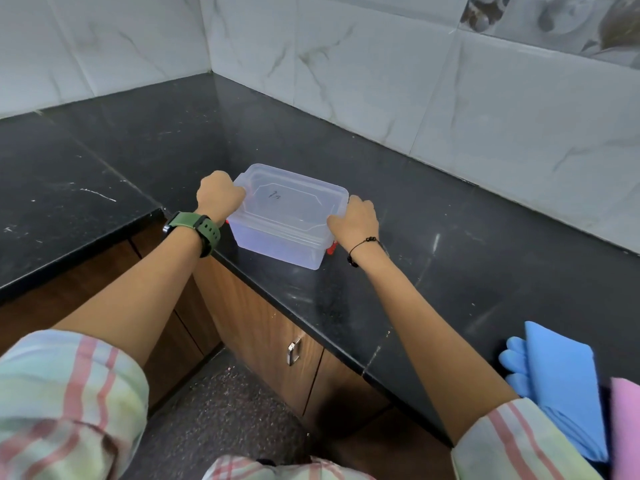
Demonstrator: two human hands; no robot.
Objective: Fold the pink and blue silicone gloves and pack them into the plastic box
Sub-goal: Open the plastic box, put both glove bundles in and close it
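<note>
- Black stone counter [450, 258], glossy, wrapping the tiled corner.
- Translucent plastic box [284, 220], lid on, red latch [331, 247] at its right end; sitting near the counter's front edge, centre of scene.
- Blue glove [557, 379], folded flat, near right on the counter, well apart from the box.
- Pink glove [627, 427], just right of the blue, cut off by the frame.
- Left hand [219, 195], curled round the box's left end; green watch [194, 230] on the wrist.
- Right hand [356, 220], gripping the lid's right end, thumb on the near edge.
</note>
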